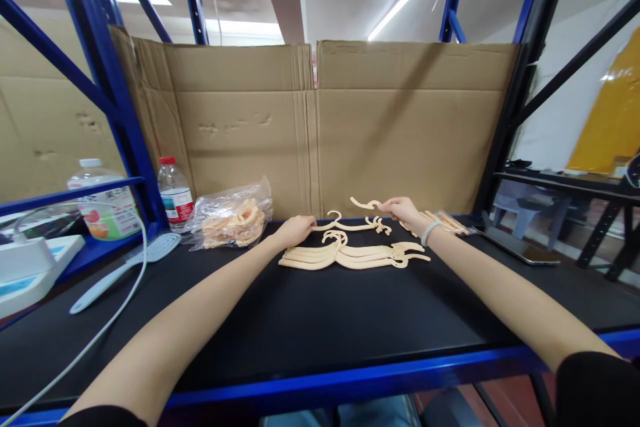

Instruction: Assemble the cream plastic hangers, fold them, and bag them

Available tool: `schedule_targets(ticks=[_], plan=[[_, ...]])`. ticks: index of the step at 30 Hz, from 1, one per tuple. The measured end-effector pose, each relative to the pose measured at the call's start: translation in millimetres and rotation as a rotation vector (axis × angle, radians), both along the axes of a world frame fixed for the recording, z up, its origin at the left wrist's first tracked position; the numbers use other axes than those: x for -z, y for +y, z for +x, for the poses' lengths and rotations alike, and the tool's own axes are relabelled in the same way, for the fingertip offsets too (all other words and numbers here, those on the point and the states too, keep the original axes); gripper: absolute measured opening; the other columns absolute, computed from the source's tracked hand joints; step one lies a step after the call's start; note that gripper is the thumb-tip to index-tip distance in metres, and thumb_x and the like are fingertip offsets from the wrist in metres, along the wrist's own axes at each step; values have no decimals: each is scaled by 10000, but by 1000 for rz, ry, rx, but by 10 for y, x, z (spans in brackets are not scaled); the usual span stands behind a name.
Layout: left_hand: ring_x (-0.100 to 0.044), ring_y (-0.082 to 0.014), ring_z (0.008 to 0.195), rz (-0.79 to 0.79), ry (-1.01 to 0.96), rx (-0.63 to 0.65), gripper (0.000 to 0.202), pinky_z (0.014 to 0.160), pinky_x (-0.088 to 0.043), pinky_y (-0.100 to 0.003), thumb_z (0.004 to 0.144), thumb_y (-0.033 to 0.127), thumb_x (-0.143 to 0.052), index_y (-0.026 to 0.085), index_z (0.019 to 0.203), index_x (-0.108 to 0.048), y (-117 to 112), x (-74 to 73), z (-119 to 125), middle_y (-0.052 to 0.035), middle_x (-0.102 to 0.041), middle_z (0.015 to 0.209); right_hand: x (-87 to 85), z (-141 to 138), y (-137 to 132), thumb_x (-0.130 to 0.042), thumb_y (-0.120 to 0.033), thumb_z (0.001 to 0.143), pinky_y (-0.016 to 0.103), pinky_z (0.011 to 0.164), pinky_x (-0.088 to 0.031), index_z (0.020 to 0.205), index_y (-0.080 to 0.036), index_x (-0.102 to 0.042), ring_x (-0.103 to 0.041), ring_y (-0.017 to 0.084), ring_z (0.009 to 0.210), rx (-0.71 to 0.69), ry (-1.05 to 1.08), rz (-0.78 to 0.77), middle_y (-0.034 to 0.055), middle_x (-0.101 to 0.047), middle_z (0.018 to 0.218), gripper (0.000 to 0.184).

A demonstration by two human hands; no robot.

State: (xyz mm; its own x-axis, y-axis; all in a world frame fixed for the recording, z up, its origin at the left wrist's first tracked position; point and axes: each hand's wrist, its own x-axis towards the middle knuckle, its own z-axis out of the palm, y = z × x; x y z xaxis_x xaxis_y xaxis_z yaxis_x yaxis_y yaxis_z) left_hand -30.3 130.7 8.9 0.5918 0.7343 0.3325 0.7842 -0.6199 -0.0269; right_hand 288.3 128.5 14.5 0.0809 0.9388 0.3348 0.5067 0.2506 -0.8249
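Observation:
My left hand [296,231] is closed on the left end of a cream clothes hanger [345,227], which lies at the back of the black table with its hook pointing away. My right hand [401,209] pinches a cream curved hanger piece [364,203] and holds it raised above the right side of that hanger. Small cream curly parts [383,227] sit at the hanger's right end. In front of both hands lies a neat row of several cream hangers [345,256], hooks overlapping, with loop-shaped ends at the right.
A clear bag of cream parts [235,221] stands left, beside a red-capped bottle [175,192]. A pale hairbrush [131,268] and white cable [136,283] lie nearer. Long cream pieces [447,221] and a dark flat tablet-like device [520,245] are right. Cardboard [240,127] walls the back.

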Motion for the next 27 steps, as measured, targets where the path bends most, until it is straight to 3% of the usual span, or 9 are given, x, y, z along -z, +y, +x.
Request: schedule_targets(ticks=[4,9,14,18,22,25,27], plan=[[-648,-221,818,61,-82,-76,176,712,-473,-306,888,184,-411,165,941,-578,-115,-108,-79,-94,-678,890,-139,-67,-315,-690,-459,601,243,473,-341,703,-151,-607,-397,79,499,-107,171,26,-11,-493,601,335],[-632,-208,858,116,-179,-69,164,725,-468,-296,921,226,-383,178,947,-537,-452,-228,-159,-78,-660,944,-166,-136,-779,-766,-365,604,228,481,-335,715,-158,-571,-391,66,516,-376,504,-60,-36,-451,615,305],[-622,-194,819,108,-374,82,110,726,-479,-303,900,228,-425,184,949,-513,-881,-67,-189,-58,-639,902,19,-207,-940,-756,-347,638,233,540,-407,697,-176,-516,-454,80,561,-437,727,-164,-26,-500,638,301],[-604,-193,899,85,-458,155,152,786,-482,-321,885,191,-426,193,1012,-510,-1104,95,-181,-61,-613,961,74,-219,-1018,-750,-293,656,226,560,-436,679,-177,-505,-526,95,611,-490,730,-197,-18,-539,650,273],[-583,-187,860,66,-464,182,178,756,-478,-310,884,172,-411,192,992,-550,-1162,135,-157,-60,-592,927,24,-200,-1117,-766,-236,646,251,615,-478,788,-195,-553,-578,118,668,-505,662,-160,-14,-589,686,259],[-575,-184,833,52,-480,182,174,734,-473,-303,881,172,-412,191,961,-565,-1152,131,-151,-57,-588,904,16,-193,-1130,-783,-214,624,274,679,-498,1005,-202,-582,-599,134,729,-502,677,-179,5,-625,774,431],[-573,-181,822,47,-484,170,172,729,-471,-300,876,171,-420,191,959,-570,-1147,130,-153,-52,-589,894,32,-191,-1108,-787,-214,623,259,687,-495,1025,-193,-595,-590,120,733,-519,693,-208,10,-623,809,446]])
